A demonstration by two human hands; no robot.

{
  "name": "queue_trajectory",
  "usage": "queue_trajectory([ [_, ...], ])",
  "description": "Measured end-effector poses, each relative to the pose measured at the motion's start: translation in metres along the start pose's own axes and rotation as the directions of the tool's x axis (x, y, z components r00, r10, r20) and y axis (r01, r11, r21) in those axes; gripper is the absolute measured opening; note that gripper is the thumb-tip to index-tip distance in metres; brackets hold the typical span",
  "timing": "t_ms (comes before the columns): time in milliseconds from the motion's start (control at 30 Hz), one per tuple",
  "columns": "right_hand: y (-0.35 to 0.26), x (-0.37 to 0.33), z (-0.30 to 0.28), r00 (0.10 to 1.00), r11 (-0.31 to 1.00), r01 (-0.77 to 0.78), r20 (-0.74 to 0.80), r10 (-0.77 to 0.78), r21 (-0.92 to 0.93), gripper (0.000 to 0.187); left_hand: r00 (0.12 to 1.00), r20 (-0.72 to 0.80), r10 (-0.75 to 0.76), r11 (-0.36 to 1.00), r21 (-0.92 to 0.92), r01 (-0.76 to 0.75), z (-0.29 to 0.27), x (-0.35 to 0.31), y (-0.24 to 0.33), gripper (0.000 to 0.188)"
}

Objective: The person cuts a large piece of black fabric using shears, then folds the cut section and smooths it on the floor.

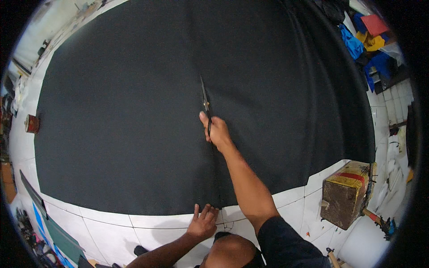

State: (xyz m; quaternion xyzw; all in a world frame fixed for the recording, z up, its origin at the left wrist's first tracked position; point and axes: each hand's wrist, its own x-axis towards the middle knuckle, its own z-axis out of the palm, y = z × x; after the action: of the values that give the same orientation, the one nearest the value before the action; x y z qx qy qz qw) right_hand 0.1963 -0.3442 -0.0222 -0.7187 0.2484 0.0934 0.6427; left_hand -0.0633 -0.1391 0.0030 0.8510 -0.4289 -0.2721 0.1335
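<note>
A wide sheet of black cloth [120, 111] lies spread over the white tiled floor. In the middle of it, my right hand [219, 132] grips a pair of scissors [204, 96], its fingers round the handles. The blades point to the far side and look nearly closed along the cloth. From the scissors, a faint dark line runs back through the cloth to its near edge; whether it is a cut or a crease is hard to see. There, my left hand [203, 223] rests palm down, fingers apart, with the fingertips on the cloth's edge.
A worn box [344, 196] with yellow and red tape stands at the near right, beside a hammer-like handled tool [373, 216]. A small red-brown tin [31, 123] sits at the cloth's left edge. Blue, yellow and red pieces [373, 42] are heaped at the far right. Green sheets [60, 234] lie near left.
</note>
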Motion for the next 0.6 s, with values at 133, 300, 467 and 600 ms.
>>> queue_trajectory([
  [133, -0.048, 0.073, -0.001, 1.0, 1.0, 0.011, -0.014, -0.011, 0.002, 0.059, 0.999, -0.001, 0.044, 0.999, -0.014, -0.044, 0.006, 0.001, -0.005, 0.063],
  [300, -0.067, 0.126, -0.005, 1.0, 0.996, 0.017, 0.017, -0.018, 0.086, 0.051, 0.994, -0.07, 0.082, 0.987, 0.146, -0.071, -0.009, 0.006, -0.004, 0.06],
  [467, -0.053, 0.14, -0.013, 1.0, 0.999, 0.007, 0.021, -0.008, 0.048, 0.05, 0.881, -0.36, -0.306, 0.928, -0.321, 0.191, -0.14, 0.132, -0.071, 0.05],
  [600, -0.075, 0.129, 0.006, 0.998, 0.994, -0.002, 0.061, -0.005, 0.112, 0.049, 0.481, -0.754, -0.447, 0.851, -0.191, 0.49, -0.204, 0.249, -0.196, 0.062],
])
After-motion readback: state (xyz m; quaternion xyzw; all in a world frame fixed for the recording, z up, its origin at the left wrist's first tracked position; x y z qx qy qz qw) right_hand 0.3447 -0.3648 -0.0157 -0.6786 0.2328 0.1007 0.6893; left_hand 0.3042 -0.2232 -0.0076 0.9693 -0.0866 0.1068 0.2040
